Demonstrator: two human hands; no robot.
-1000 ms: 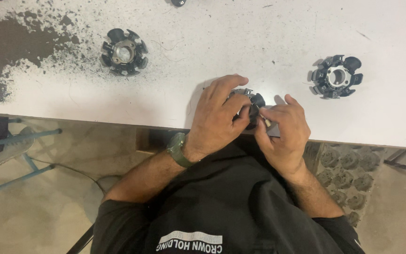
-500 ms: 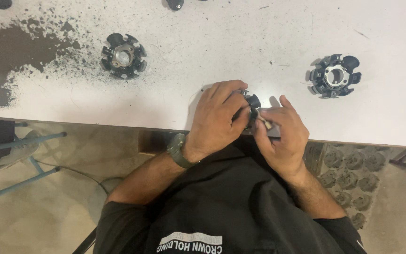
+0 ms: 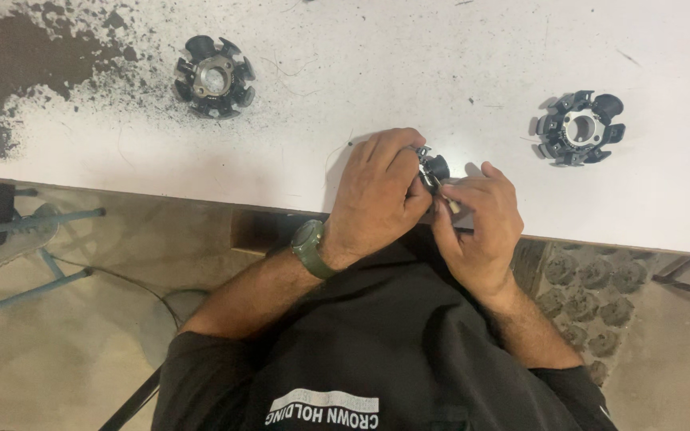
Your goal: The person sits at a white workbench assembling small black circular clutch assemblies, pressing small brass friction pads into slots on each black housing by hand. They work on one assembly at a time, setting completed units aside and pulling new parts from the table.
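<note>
- Both hands meet at the near edge of the table (image 3: 297, 172), just ahead of the person's chest
- Left hand (image 3: 377, 195) curled over a small dark stator-like part (image 3: 434, 168); fingers wrap it from the left and top, so most of the part is hidden; grasp looks firm
- Right hand (image 3: 477, 219) closed, thumb and forefinger pinched on a small pale, thin item (image 3: 449, 201) right beside the part; what the item is cannot be told at this size
- The two hands touch each other around the part; the part sits at or just above the table edge, and whether it rests on the surface cannot be told
- Green wristwatch (image 3: 309, 247) on the left wrist, just off the table edge
- Dark shirt (image 3: 377, 343) fills the lower middle of the view, with white lettering at the bottom
- Under the table, to the right: a patterned, cobble-like floor section (image 3: 592, 287); to the left, thin blue metal legs (image 3: 33, 255) over a tan floor
- Table top white, scuffed, with fine scratches near the hands
- Further out on the right: a second round dark part (image 3: 580, 128) with a pale centre ring and radial lobes, lying flat, well apart from the hands
- Further out on the left: a third round dark part (image 3: 214, 77) of the same kind, lying flat
- Far left: a worn patch (image 3: 17, 64) where the white coating has flaked off to a dark under-layer, speckled edges reaching the third part
</note>
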